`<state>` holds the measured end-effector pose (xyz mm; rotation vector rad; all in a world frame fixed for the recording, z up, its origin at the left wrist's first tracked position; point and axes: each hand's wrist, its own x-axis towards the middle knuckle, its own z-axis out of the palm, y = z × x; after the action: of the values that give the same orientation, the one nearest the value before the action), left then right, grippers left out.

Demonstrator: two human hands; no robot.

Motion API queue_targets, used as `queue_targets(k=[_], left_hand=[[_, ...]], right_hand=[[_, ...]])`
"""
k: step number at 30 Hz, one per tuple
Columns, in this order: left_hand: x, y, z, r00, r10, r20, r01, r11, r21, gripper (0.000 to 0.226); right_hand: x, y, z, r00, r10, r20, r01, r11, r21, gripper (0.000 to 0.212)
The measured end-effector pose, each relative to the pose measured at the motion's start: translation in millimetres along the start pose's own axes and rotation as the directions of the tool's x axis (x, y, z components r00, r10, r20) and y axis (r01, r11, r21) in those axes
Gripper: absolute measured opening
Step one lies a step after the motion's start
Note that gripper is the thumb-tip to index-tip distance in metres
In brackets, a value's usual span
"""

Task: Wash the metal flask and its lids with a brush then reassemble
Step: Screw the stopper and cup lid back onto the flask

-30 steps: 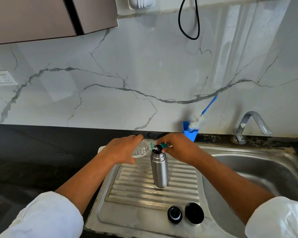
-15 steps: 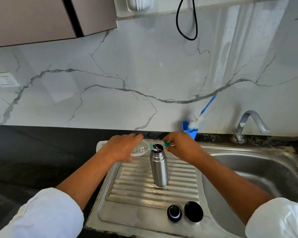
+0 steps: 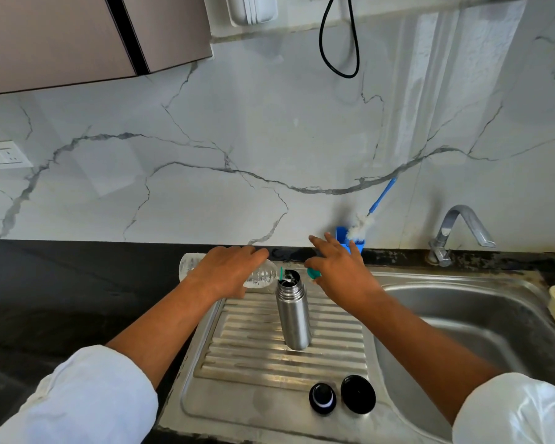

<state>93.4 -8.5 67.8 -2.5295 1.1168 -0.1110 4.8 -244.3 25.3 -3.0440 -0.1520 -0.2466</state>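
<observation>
Left hand [image 3: 228, 270] grips clear plastic bottle [image 3: 264, 277], its mouth over upright open steel flask [image 3: 293, 315]. Right hand [image 3: 340, 274] beside flask: fingers spread, thumb pinching teal cap [image 3: 313, 273].

Left hand [image 3: 228, 270] curled, right hand [image 3: 340, 274] half-splayed

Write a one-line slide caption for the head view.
The left hand tips a clear bottle into the open metal flask; right hand holds the teal cap.
</observation>
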Motion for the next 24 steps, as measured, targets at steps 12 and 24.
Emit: queue_targets(k=[12,24], left_hand=[[3.3,-1.0,-4.6,0.999,0.032,-0.023,-0.030,0.995,0.091,0.078],[5.5,-2.4,-6.4,0.998,0.046,-0.038,-0.042,0.994,0.097,0.076]], right_hand=[[-6.8,4.6,6.8,1.000,0.000,0.014,0.001,1.000,-0.031,0.044],[-15.1,-0.1,-4.9,0.999,0.049,-0.003,-0.049,0.997,0.064,0.034]])
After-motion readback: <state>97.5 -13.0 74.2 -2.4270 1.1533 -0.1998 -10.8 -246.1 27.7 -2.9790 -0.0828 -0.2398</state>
